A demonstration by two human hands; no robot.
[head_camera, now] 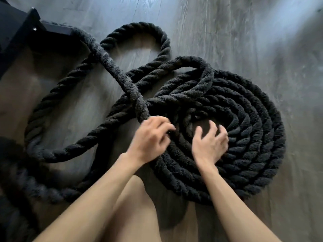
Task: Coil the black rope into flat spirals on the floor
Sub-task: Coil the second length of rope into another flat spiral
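Grey wood floor [244, 32]; left hand [150, 137] grip curled around black rope [253, 137]; right hand [209, 145] spread over coil.

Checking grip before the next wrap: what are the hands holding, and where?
Left hand curls round the black rope at the coil's inner left; right hand rests open on it.

Count, head view: 1 rope, 2 hands, 1 frame.
Black rope [248, 137]: one flat spiral, several loose loops beside it. Left hand [150, 137], right hand [209, 145]. One black frame [15, 30], top left corner; type unclear.
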